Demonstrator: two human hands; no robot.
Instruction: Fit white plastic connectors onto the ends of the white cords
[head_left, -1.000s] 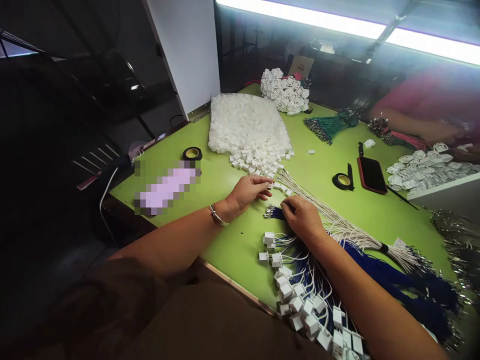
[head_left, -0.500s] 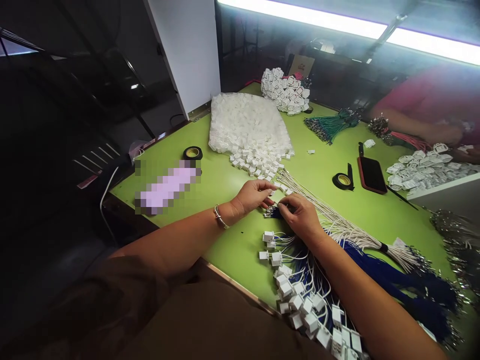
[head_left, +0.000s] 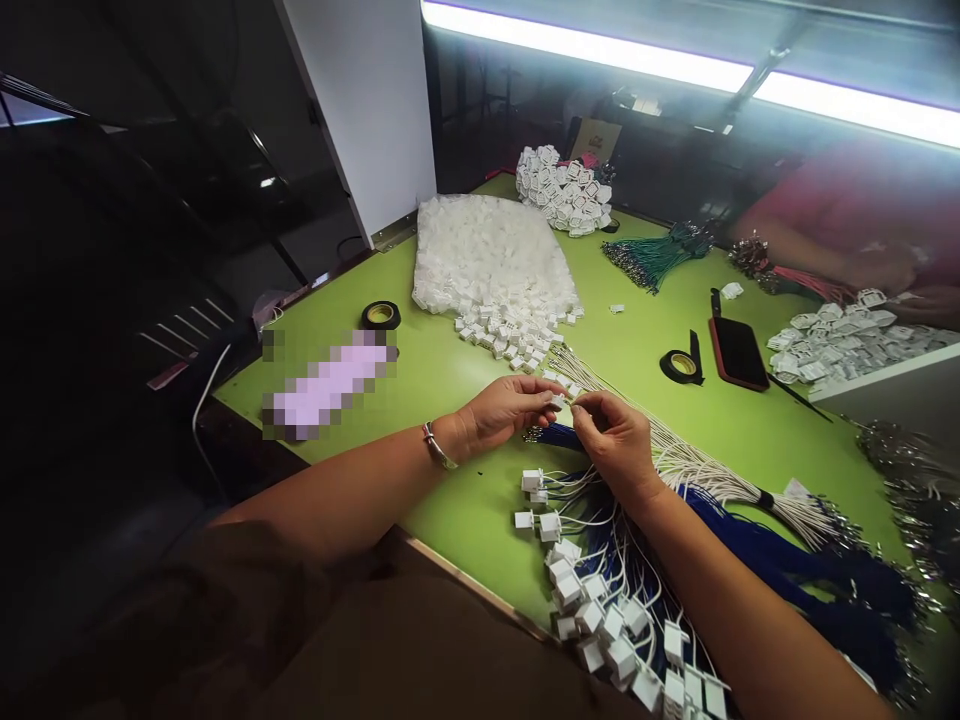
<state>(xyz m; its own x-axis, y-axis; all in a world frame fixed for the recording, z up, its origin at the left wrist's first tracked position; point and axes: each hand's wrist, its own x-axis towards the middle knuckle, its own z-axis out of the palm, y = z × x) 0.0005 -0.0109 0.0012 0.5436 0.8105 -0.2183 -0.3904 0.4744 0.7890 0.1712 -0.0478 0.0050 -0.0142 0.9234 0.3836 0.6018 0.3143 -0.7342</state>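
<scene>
Between thumb and fingers, my left hand (head_left: 511, 408) pinches a small white connector housing (head_left: 558, 401). My right hand (head_left: 616, 440) is closed close beside it, its fingertips pinching what looks like a thin wire end, mostly hidden. Under my hands lie a bundle of white wires (head_left: 697, 458) and a bundle of blue wires (head_left: 562, 436) with metal terminals. Several white housings fitted on wires (head_left: 591, 610) hang toward the near edge, below my right forearm. Loose white housings (head_left: 510, 335) spill from a clear plastic bag (head_left: 491, 250) just beyond my hands.
Black tape rolls (head_left: 381, 315) lie on the green table (head_left: 442, 370) at left and right. A phone (head_left: 739, 352), green wires (head_left: 658, 255) and a heap of white parts (head_left: 817, 340) are at the right. Across the table, a person in a pink sleeve (head_left: 810, 215) works.
My left hand has picked up a white connector housing from the small group in front of it. Both hands now meet fingertip to fingertip, slightly farther right.
</scene>
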